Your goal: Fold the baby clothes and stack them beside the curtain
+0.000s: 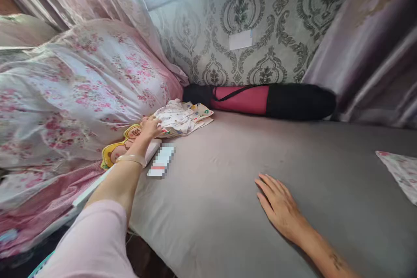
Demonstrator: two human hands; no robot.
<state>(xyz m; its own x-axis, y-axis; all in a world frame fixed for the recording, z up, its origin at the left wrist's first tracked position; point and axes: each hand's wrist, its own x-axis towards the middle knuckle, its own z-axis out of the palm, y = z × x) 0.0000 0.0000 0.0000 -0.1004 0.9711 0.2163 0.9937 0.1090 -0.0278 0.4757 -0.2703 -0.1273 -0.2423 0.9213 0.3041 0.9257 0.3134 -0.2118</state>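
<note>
My left hand (pixel 151 127) stretches forward to a white garment with small prints (pixel 177 115), lying crumpled beside the floral bedding. Its fingers are bent and apart at the garment's near left edge, and I see no cloth lifted in them. Under my left wrist is a yellow cartoon-bear item (pixel 114 153), partly covered by the arm. Close by lies a white rectangular item (pixel 162 160), blurred out, with a red stripe. My right hand (pixel 280 206) rests flat on the grey sheet (pixel 221 208), palm down with fingers spread, holding nothing.
A long black and red bag (pixel 243 99) lies against the patterned wall (pixel 202 30). Floral bedding (pixel 87 82) is heaped at left. Curtains (pixel 374 47) hang at both sides. A floral cloth corner (pixel 400 173) shows at right. The bed's edge drops off at lower left.
</note>
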